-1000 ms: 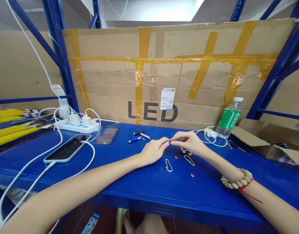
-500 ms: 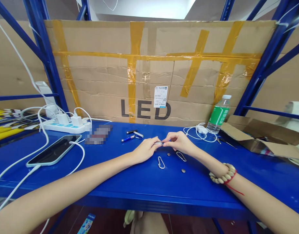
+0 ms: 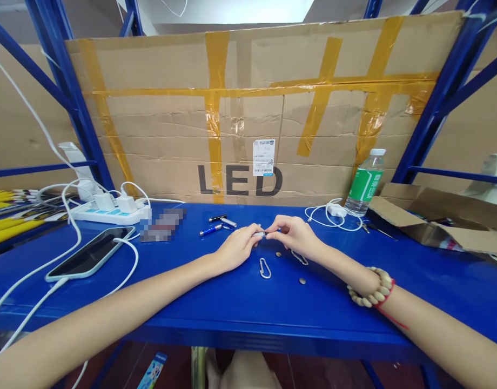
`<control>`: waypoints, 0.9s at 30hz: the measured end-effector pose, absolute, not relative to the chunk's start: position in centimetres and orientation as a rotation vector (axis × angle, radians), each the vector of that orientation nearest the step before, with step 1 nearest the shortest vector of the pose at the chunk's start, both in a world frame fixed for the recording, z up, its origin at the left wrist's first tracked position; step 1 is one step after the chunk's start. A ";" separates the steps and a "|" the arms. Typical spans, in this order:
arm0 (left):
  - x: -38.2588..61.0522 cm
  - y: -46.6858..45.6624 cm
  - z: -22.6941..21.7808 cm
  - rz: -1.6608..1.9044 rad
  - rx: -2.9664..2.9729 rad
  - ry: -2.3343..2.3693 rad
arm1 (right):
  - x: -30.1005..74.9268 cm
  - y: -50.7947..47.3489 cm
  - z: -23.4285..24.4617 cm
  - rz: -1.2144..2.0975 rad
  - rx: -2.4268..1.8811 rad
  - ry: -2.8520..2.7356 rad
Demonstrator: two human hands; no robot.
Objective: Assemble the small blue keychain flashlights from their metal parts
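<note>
Counted on blue tabletop [image 3: 248, 308]: 2 metal carabiners [image 3: 268, 274], 2 small round discs [image 3: 302, 281], 3 pen-like tubes [image 3: 210, 230] (blue, black, silver). 1 slim, silvery cylinder [image 3: 257, 234] is held beyond the carabiners: gripped in left hand [image 3: 235, 249], tip pinched between right hand's [image 3: 294, 236] thumb and forefinger.

I counted four small tubes [image 3: 210, 230], one of them held, two snap hooks [image 3: 261, 269], two little round discs [image 3: 302, 281] in plain sight, one phone [image 3: 90, 254], one drink bottle [image 3: 365, 185], one beaded bracelet [image 3: 381, 295] and one power strip [image 3: 111, 215].
</note>
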State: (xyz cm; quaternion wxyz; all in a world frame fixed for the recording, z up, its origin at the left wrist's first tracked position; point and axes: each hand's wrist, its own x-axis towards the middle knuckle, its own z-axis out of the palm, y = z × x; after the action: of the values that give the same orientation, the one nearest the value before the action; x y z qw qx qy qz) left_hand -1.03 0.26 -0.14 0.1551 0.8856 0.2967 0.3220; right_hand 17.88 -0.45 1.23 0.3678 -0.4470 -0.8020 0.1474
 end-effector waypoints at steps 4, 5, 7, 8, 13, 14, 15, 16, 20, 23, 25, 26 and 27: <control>-1.0 0.1 -0.2 0.958 2.522 0.876 | 17.8 -1.0 1.6 0.211 -1.180 -2.133; -1.0 0.1 -0.1 0.964 2.512 0.878 | 17.7 -1.0 1.7 0.207 -1.180 -2.141; -1.0 0.0 -0.2 0.974 2.498 0.876 | 17.8 -1.1 1.6 0.226 -1.180 -2.139; -1.0 0.0 -0.2 0.979 2.496 0.872 | 17.8 -1.1 1.5 0.240 -1.181 -2.131; -0.9 0.1 -0.3 1.034 2.486 0.853 | 17.8 -0.7 1.1 0.303 -1.196 -2.071; -0.9 0.2 -0.4 1.046 2.485 0.852 | 17.7 -0.7 1.1 0.314 -1.199 -2.060; -0.9 0.3 -0.4 1.059 2.484 0.853 | 17.7 -0.6 1.1 0.324 -1.202 -2.050; -0.9 0.3 -0.5 1.073 2.482 0.854 | 17.7 -0.6 1.1 0.331 -1.206 -2.037; -0.9 0.7 -0.7 1.127 2.476 0.867 | 17.4 -0.7 1.2 0.360 -1.223 -1.976; -0.8 0.7 -0.7 1.175 2.479 0.870 | 17.1 -0.8 1.2 0.416 -1.233 -1.945; -0.8 0.5 -0.6 1.191 2.495 0.863 | 16.8 -0.9 1.0 0.502 -1.217 -1.959; -0.8 0.4 -0.5 1.192 2.501 0.861 | 16.7 -1.0 0.9 0.555 -1.200 -1.972; -0.8 0.3 -0.4 1.187 2.502 0.857 | 16.6 -1.0 0.8 0.605 -1.180 -1.984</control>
State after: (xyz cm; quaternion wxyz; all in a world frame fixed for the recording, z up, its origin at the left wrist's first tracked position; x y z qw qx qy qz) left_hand -0.77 0.29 -0.41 0.1209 0.8567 0.2936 0.4066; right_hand 16.58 -0.96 0.82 0.3687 -0.4595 -0.7729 0.2357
